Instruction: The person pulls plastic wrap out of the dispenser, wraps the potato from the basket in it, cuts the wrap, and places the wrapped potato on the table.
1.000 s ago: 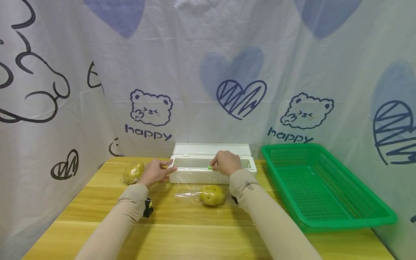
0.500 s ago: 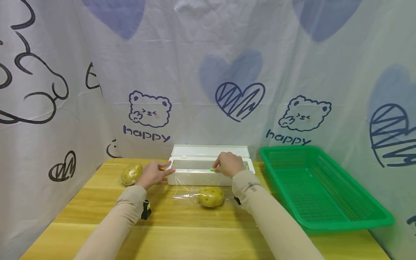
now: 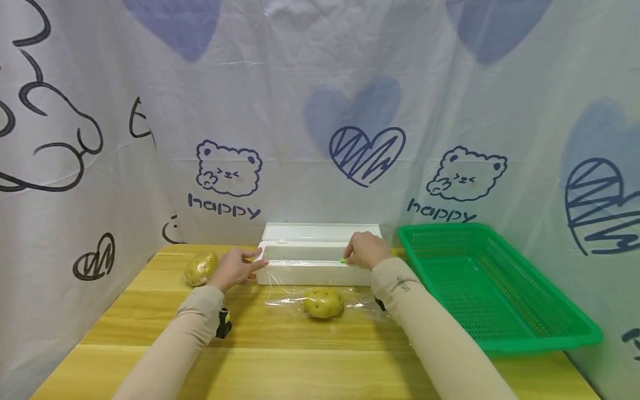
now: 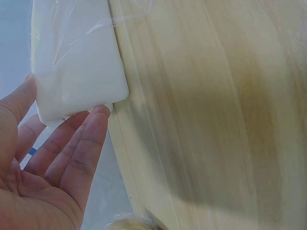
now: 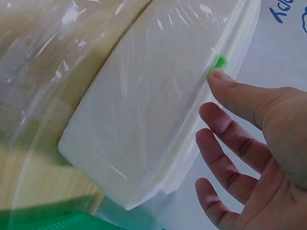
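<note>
A white cling film dispenser (image 3: 300, 274) stands at the back of the table, its lid (image 3: 320, 231) raised. Clear cling film (image 3: 285, 300) hangs over its front edge onto the table, under and around a potato (image 3: 323, 303). With thumb and fingers, my left hand (image 3: 234, 269) grips the dispenser's left end. My right hand (image 3: 367, 251) holds the small green slide cutter (image 5: 220, 63) on the front edge, right of the middle. In the right wrist view the thumb is on the cutter and the other fingers are loosely bent; the index fingertip's contact is hard to see.
Another potato (image 3: 201, 269), wrapped in film, lies left of my left hand near the table's back edge. A large green plastic basket (image 3: 530, 345) stands on the right, close to my right forearm. A printed curtain (image 3: 295, 105) hangs behind the table (image 3: 280, 366).
My right hand has slid the green cutter to the right along the dispenser's front edge. My left hand keeps its grip on the left end, and the potatoes stay put.
</note>
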Tool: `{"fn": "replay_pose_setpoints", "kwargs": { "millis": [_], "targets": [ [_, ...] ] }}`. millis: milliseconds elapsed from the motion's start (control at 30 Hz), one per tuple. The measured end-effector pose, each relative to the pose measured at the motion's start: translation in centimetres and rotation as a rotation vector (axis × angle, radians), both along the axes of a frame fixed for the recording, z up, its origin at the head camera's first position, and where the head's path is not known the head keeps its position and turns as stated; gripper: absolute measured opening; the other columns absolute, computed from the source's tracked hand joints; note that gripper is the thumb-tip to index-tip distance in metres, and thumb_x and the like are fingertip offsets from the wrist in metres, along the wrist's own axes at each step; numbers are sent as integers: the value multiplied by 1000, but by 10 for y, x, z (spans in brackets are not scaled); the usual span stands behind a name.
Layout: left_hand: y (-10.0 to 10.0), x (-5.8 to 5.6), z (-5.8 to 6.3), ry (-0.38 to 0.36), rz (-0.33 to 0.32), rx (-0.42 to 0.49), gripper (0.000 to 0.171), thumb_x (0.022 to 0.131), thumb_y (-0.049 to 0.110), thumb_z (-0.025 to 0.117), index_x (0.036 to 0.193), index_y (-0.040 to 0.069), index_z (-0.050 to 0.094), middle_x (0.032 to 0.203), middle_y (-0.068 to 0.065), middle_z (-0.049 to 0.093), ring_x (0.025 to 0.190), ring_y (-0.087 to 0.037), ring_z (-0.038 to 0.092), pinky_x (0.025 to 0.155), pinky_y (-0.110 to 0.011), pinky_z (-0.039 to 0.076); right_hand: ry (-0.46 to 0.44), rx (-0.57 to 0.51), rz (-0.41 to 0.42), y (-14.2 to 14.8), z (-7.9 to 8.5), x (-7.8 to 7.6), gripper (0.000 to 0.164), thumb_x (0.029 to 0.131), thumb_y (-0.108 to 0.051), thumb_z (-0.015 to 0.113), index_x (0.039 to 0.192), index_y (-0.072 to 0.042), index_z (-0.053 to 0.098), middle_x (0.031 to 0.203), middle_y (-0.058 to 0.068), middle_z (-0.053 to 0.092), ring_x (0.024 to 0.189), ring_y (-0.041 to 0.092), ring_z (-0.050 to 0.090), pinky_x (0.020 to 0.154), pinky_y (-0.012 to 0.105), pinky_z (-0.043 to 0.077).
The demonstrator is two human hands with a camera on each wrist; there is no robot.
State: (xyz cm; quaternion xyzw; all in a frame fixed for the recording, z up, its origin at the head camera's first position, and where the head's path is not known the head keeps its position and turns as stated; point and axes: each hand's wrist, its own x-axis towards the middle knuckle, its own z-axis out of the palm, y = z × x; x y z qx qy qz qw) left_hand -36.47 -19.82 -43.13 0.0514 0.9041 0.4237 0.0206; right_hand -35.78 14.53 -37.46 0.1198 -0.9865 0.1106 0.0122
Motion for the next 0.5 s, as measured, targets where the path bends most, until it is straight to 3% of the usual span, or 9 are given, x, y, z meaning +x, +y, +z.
{"fn": "replay_pose_setpoints", "kwargs": {
  "millis": [267, 500],
  "targets": [
    [-2, 1, 2, -3, -4, 4, 58, 103, 33, 74, 153, 10, 56, 138, -33, 67, 91, -32, 80, 79, -42, 67, 11, 29, 16, 7, 3, -3, 9, 91, -22, 88, 100, -21, 87, 117, 4, 82, 111, 29, 74, 102, 56, 59],
    [-1, 1, 3, -15, -7, 12, 58, 102, 33, 76, 152, 11, 57, 139, -33, 67, 89, -32, 80, 78, -43, 67, -36, 97, -26, 16, 8, -4, 8, 92, -23, 87, 100, -23, 87, 117, 1, 82, 110, 27, 71, 106, 60, 50]
  ]
}}
